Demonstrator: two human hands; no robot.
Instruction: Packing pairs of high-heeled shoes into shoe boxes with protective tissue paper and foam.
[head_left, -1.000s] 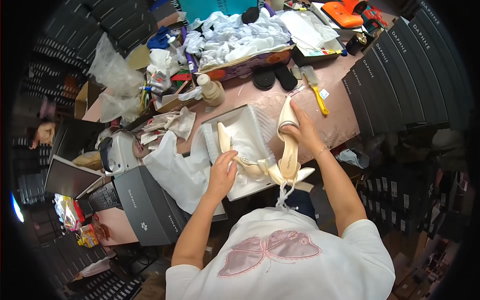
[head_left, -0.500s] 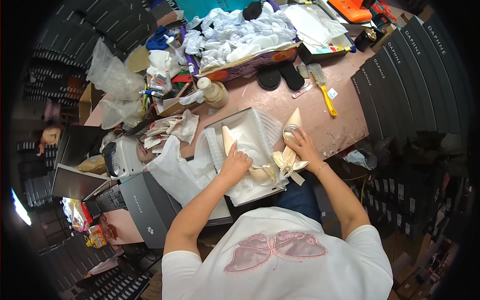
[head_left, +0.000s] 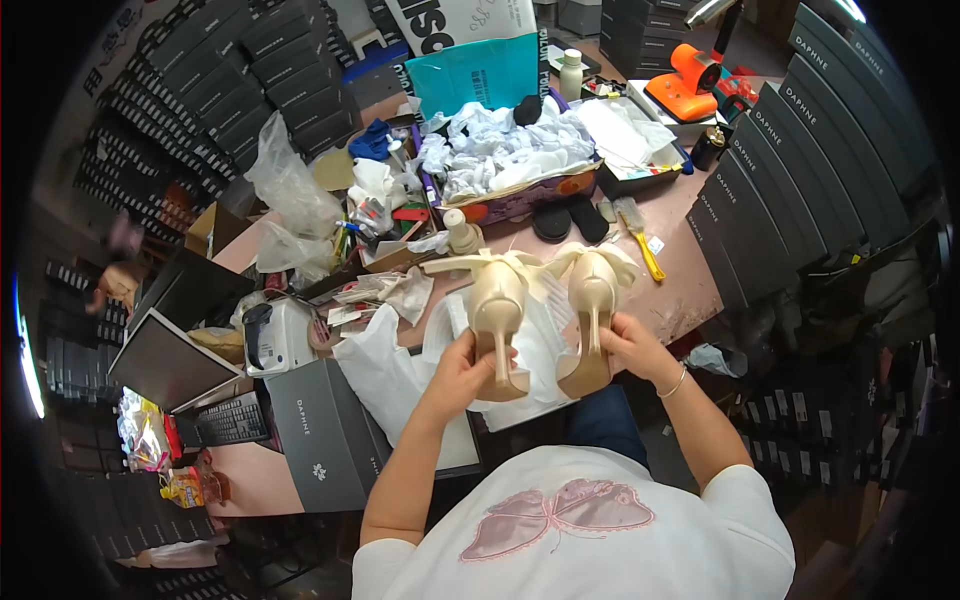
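Note:
A pair of cream high-heeled shoes with fabric bows is held up side by side, backs and slim heels facing me. My left hand [head_left: 462, 374] is closed round the front part of the left high-heeled shoe [head_left: 497, 290]. My right hand [head_left: 640, 350] grips the right high-heeled shoe [head_left: 593, 282] the same way, low down near the sole. The toes are hidden behind the heels and my fingers. Below and behind the pair is white wrapping paper [head_left: 545, 375] in the open shoebox, which the shoes partly cover.
A dark grey box lid [head_left: 325, 430] and crumpled white tissue [head_left: 375, 360] are to the left. Beyond stand a bottle [head_left: 462, 232], a bin of crumpled paper [head_left: 520, 205] and a yellow-handled brush [head_left: 640, 240]. Stacked shoeboxes [head_left: 790, 180] rise at the right.
Both shoes have come up out of and from beside the shoebox, turned so their heels face me. My hands moved together, and the view has tilted up toward the far side of the table.

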